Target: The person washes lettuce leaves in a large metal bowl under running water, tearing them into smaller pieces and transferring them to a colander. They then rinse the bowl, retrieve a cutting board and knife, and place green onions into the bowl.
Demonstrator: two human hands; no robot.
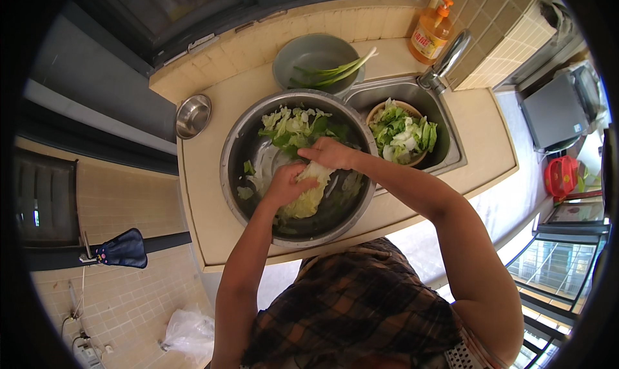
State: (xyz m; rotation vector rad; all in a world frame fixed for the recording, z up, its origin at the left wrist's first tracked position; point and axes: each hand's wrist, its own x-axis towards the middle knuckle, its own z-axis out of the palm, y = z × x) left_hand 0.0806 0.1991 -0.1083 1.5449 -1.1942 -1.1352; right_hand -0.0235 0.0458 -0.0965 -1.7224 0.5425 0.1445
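Note:
A pale leafy head (305,205), probably cabbage or lettuce, is between my hands inside a large stainless steel basin (240,151). My left hand (289,184) grips its left side, with the thumb across the leaves. At its upper end my right hand (332,154) has its fingers bent onto the leaves; the fingertips are partly hidden. Torn green and white leaves (294,126) lie along the basin's far side, just beyond my right hand. A few small leaf pieces (245,192) rest on the left of the basin's inside.
Right of the basin, a metal sink (442,149) holds a round basket of torn leaves (404,134) below the faucet (447,59). Behind stands a grey-green bowl (297,62) with scallions (338,73). An orange soap bottle (428,37) and a small metal bowl (193,117) stand on the counter (203,209).

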